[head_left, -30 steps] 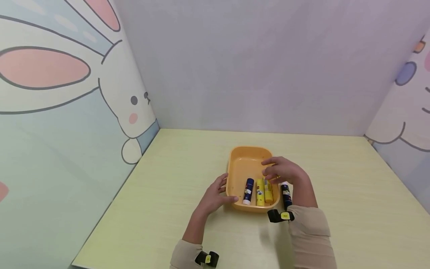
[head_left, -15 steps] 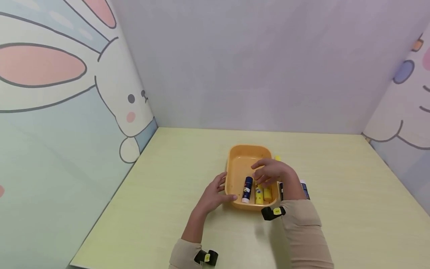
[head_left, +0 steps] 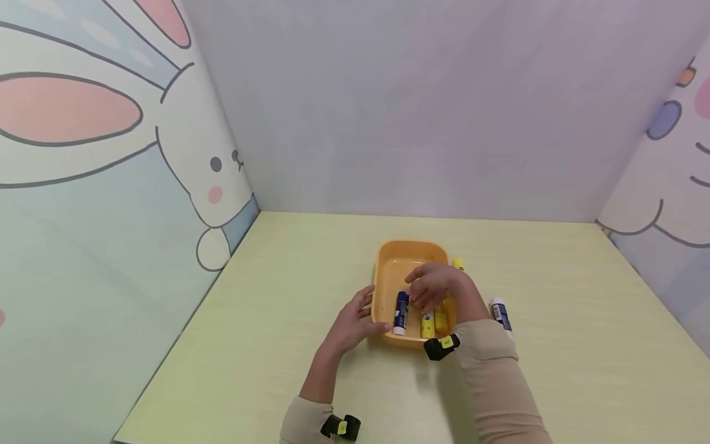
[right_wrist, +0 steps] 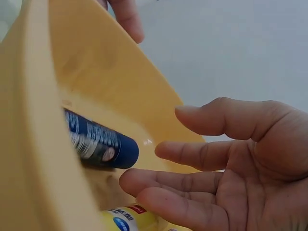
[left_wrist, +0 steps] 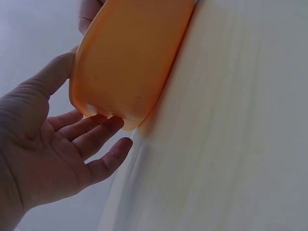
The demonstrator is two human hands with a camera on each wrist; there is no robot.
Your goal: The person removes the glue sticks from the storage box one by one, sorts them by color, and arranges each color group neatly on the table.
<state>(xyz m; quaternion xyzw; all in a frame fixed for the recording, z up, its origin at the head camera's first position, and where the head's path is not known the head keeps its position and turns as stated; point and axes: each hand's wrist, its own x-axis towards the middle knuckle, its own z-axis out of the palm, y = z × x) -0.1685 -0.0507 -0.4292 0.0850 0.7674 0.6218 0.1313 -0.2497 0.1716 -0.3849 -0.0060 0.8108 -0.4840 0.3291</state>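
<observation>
My left hand (head_left: 349, 320) holds the left side of a yellow-orange plastic tray (head_left: 384, 274), thumb over the near-left rim, other fingers against the outer wall. Inside the tray, a dark blue glue stick (head_left: 401, 313) lies left of two yellow glue sticks (head_left: 428, 325). My right hand (head_left: 434, 287) reaches over the tray's right wall, partly covering the yellow sticks. Seen from the right wrist, its fingers (right_wrist: 180, 154) are spread and hold nothing; their tips are close to the end of the blue stick (right_wrist: 108, 144) and over a yellow one (right_wrist: 130, 217).
Right of the tray, another dark blue glue stick (head_left: 500, 314) lies on the pale wood-look table (head_left: 582, 320). A yellow one (head_left: 458, 264) shows past the tray's far-right side. A plain wall (head_left: 432, 123) stands behind, with rabbit-patterned panels (head_left: 111, 246) at the sides.
My right hand has moved left across the tray toward the blue glue stick, which now lies slightly farther left. The left hand has stayed at the tray.
</observation>
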